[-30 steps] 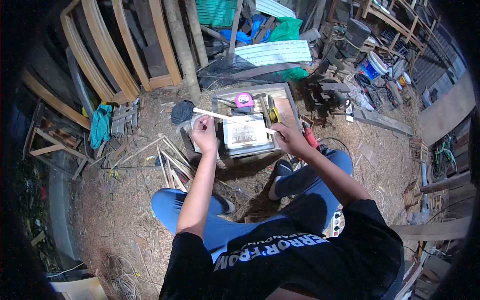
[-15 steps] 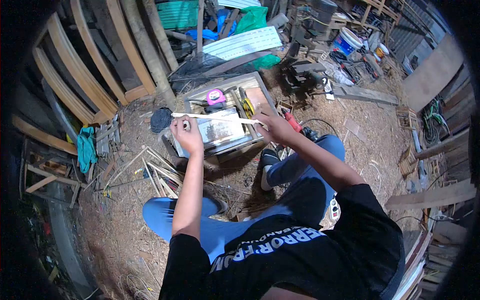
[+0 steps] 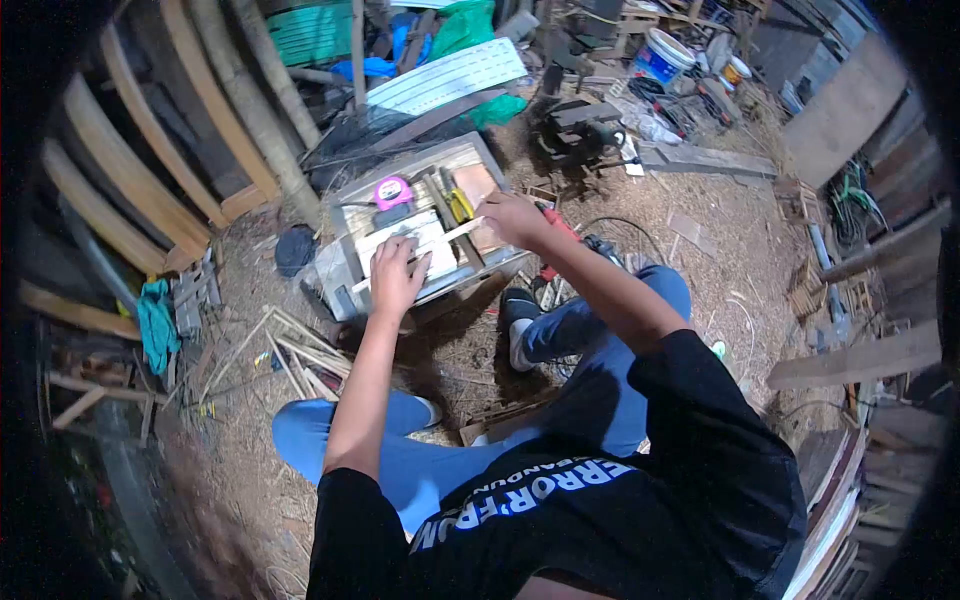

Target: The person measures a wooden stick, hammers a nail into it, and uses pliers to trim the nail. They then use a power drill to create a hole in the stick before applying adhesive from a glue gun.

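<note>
Wooden strip (image 3: 455,236) slanting low over the desk (image 3: 338,268), between my fingers.
My right fingers (image 3: 489,211) pinch its end; my left fingers (image 3: 388,247) are loosely spread over it, beside the pink tape measure (image 3: 392,192). A yellow-handled tool (image 3: 459,204) lies near my right fingers.

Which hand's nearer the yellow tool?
Right. The right hand is just beside the yellow tool; the left hand is farther off, to the tool's left.
</note>
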Demonstrator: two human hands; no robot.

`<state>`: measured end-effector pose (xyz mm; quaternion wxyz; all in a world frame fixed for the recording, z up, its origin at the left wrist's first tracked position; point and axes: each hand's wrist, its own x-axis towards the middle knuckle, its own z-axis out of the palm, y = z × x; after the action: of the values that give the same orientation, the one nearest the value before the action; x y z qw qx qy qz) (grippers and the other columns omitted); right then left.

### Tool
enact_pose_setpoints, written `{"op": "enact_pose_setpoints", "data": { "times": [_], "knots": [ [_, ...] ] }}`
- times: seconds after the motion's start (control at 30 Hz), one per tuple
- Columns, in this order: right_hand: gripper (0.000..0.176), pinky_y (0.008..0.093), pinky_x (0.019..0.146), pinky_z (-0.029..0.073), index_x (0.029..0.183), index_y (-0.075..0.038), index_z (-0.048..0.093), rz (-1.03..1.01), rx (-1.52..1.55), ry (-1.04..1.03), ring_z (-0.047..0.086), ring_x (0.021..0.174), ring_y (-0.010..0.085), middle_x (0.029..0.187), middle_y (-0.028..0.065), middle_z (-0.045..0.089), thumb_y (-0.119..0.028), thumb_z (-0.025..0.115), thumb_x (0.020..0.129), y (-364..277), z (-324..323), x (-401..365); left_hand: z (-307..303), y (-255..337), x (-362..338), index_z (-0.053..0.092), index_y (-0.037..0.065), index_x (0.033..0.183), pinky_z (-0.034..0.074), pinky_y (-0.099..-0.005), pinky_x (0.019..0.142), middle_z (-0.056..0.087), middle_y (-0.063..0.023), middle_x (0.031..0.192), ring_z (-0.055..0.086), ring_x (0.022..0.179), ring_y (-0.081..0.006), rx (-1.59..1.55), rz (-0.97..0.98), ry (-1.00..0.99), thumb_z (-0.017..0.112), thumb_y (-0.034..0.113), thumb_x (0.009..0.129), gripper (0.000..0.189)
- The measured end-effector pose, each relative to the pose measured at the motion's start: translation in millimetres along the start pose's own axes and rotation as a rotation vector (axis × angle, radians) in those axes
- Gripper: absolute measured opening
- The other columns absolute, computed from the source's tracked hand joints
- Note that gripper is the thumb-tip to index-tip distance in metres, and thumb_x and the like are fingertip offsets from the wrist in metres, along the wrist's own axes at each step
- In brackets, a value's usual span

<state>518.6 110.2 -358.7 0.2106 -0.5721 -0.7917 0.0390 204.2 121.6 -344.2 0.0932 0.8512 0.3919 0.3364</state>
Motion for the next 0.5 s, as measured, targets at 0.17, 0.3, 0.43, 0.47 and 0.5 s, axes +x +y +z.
{"op": "enact_pose_setpoints", "data": {
  "times": [0.17, 0.3, 0.43, 0.47, 0.5],
  "knots": [
    [0.023, 0.0513, 0.092, 0.053, 0.113, -0.015, 0.073, 0.149, 0.027, 0.25, 0.066, 0.11, 0.0384, 0.114, 0.014, 0.07, -0.02, 0.072, 0.091, 28.2, -0.8, -37.7, 27.9, -1.8, 12.4, 0.072, 0.008, 0.107, 0.046, -0.0493, 0.096, 0.064, -0.0118, 0.109, 0.06, 0.108, -0.0352, 0.053, 0.019, 0.0, 0.071, 0.014, 0.088, 0.02],
    [0.025, 0.0482, 0.087, 0.055, 0.11, -0.008, 0.071, 0.498, -0.041, 0.269, 0.068, 0.102, 0.0408, 0.109, 0.0191, 0.07, -0.023, 0.072, 0.09, 56.5, -26.7, -78.2, 32.3, 4.3, 19.1, 0.071, 0.009, 0.11, 0.044, -0.0505, 0.098, 0.061, -0.0121, 0.114, 0.056, 0.111, -0.0357, 0.091, 0.001, -0.045, 0.069, 0.015, 0.083, 0.027],
    [0.037, 0.0548, 0.092, 0.054, 0.109, 0.0, 0.068, 0.882, 0.274, 0.403, 0.07, 0.101, 0.0475, 0.104, 0.0266, 0.073, -0.03, 0.069, 0.087, 97.4, -0.6, -115.2, 46.5, 14.9, 36.8, 0.069, 0.009, 0.106, 0.041, -0.0498, 0.102, 0.06, -0.0132, 0.117, 0.055, 0.117, -0.036, 0.085, 0.085, -0.109, 0.071, 0.014, 0.084, 0.023],
    [0.037, 0.052, 0.092, 0.055, 0.11, 0.0, 0.069, 0.972, 0.276, 0.367, 0.071, 0.102, 0.0454, 0.106, 0.0257, 0.074, -0.03, 0.069, 0.088, 103.1, 7.4, -123.8, 50.3, 18.2, 41.7, 0.069, 0.008, 0.104, 0.041, -0.0501, 0.103, 0.061, -0.0136, 0.117, 0.055, 0.118, -0.0361, 0.087, 0.103, -0.131, 0.071, 0.014, 0.085, 0.02],
    [0.038, 0.0491, 0.092, 0.056, 0.112, 0.0, 0.069, 1.06, 0.28, 0.329, 0.072, 0.102, 0.0432, 0.108, 0.0249, 0.074, -0.03, 0.069, 0.089, 116.7, 28.4, -135.4, 54.6, 21.3, 45.0, 0.068, 0.008, 0.105, 0.04, -0.0502, 0.104, 0.061, -0.0137, 0.118, 0.056, 0.118, -0.0362, 0.098, 0.14, -0.134, 0.07, 0.014, 0.087, 0.019]
  ]
}}
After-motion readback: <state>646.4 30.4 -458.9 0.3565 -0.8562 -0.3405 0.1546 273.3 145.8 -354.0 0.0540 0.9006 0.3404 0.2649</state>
